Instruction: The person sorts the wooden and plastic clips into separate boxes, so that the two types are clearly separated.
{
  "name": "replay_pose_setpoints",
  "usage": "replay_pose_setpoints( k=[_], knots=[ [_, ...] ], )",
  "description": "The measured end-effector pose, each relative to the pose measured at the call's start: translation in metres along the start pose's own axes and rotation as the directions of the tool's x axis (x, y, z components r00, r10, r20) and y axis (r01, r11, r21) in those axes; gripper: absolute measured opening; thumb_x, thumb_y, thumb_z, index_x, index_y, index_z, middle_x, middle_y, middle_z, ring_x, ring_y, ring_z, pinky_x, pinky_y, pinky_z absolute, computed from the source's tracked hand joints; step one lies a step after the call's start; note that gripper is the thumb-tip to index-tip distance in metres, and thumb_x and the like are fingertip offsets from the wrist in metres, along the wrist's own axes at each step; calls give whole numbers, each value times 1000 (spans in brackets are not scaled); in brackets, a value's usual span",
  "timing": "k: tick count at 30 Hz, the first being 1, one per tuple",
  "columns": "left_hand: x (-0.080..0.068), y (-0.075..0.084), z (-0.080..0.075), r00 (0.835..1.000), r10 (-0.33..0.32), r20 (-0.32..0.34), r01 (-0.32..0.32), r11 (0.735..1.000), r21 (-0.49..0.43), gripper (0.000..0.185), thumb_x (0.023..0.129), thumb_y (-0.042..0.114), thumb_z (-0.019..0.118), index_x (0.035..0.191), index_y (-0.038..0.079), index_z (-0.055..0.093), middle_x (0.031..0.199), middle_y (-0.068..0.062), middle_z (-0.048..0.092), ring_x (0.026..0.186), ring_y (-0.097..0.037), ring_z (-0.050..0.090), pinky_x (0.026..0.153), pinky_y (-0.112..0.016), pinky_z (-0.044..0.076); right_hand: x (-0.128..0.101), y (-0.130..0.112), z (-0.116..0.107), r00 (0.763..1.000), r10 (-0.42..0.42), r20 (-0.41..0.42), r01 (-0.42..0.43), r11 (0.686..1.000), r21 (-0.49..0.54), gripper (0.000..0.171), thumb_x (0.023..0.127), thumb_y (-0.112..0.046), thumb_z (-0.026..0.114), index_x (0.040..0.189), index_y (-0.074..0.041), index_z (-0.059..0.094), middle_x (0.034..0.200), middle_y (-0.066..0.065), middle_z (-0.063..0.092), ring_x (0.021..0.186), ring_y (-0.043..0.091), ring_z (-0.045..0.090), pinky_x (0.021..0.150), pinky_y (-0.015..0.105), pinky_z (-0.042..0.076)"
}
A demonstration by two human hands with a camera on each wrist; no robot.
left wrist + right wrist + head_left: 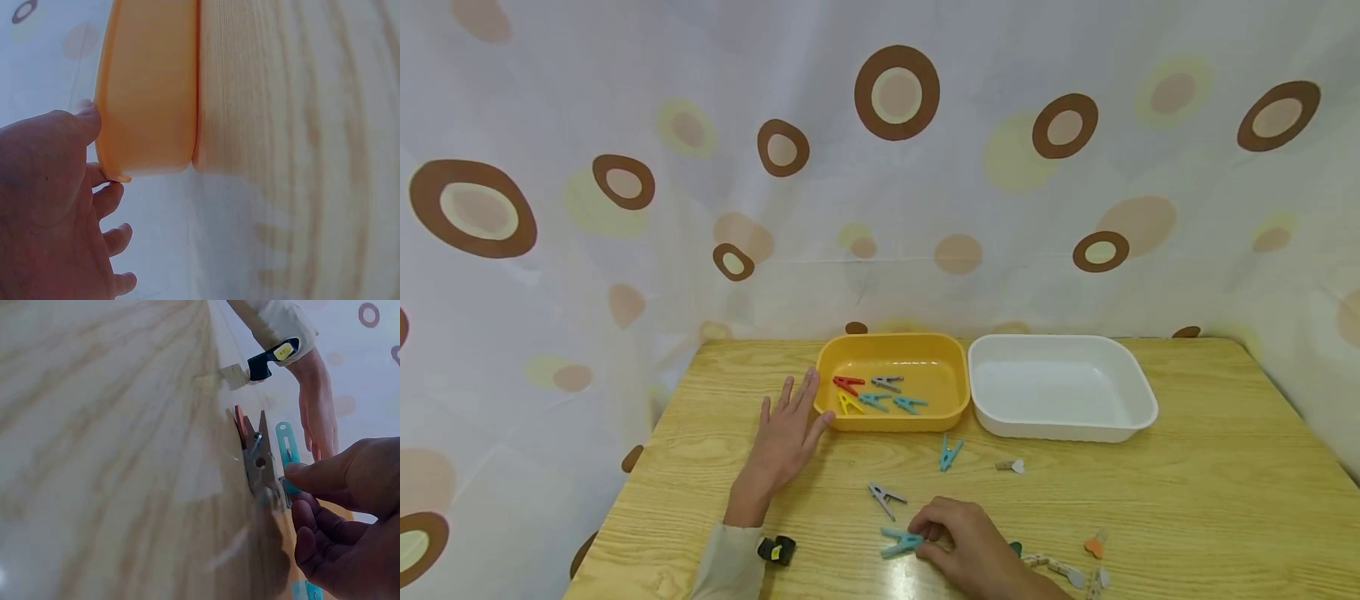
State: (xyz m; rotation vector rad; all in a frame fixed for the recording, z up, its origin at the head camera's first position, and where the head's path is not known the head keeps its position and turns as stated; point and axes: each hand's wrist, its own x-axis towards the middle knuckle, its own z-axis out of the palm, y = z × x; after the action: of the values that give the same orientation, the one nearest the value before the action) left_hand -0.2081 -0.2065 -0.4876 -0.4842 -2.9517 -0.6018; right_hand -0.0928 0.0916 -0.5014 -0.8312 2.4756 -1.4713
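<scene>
My right hand [966, 542] pinches a light-blue plastic clothespin [901, 542] between thumb and fingers, low over the front of the table. In the right wrist view the same clothespin [284, 440] points up from my fingertips. My left hand [784, 442] touches the left end of the yellow tray [895, 423], its fingers spread and thumb at the rim. The left wrist view shows that tray's side wall [150, 81] with my fingers at its rim. Inside the tray lie red [848, 382], yellow [848, 405], grey [887, 382] and blue [910, 404] clothespins.
A white tray [1063, 432] stands right of the yellow one. Loose on the table lie a grey clothespin [886, 498], a blue clothespin [950, 454] and a small wooden heart clip [1011, 467]. Several more wooden clips, one with an orange heart [1094, 547], lie right of my right hand.
</scene>
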Motion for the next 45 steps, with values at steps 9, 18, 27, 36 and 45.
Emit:
replay_pose_setpoints(
  k=[9,18,27,36,45],
  knots=[
    [0,0,-1,1000,6,3,-6,1000,0,71,110,48,41,166,10,16,170,-4,16,156,-38,14,118,-71,9,-1,-9,-16,985,-79,-154,67,995,-79,20,87,-1,81,99,-15,75,94,-10,69,79,1,61,65,24,53],
    [2,-2,0,1000,12,-9,-12,1000,5,71,110,48,41,165,10,17,170,-3,16,155,-38,15,117,-72,10,15,-15,-45,952,-134,-275,73,972,-224,25,80,1,85,97,-14,75,92,-10,71,79,3,60,65,24,53],
    [3,-1,0,1000,8,-1,-8,1000,8,71,110,48,40,166,10,16,170,-4,17,155,-38,15,117,-71,10,33,-9,-69,923,-175,-343,70,952,-296,29,76,3,88,97,-13,75,90,-11,69,79,6,61,66,26,53],
    [1,-1,-1,1000,3,5,-3,1000,-9,71,110,48,40,166,10,17,170,-3,15,156,-38,13,118,-71,8,53,5,-88,892,-238,-385,93,929,-357,26,77,7,86,97,-7,75,88,-2,70,75,9,62,61,32,53],
    [1,-1,-1,1000,11,-7,-11,1000,0,71,110,48,41,165,10,17,170,-3,17,155,-38,15,117,-72,10,72,15,-99,916,-150,-371,16,940,-340,15,86,0,81,98,-7,76,88,-3,70,77,13,63,65,32,48]
  ],
)
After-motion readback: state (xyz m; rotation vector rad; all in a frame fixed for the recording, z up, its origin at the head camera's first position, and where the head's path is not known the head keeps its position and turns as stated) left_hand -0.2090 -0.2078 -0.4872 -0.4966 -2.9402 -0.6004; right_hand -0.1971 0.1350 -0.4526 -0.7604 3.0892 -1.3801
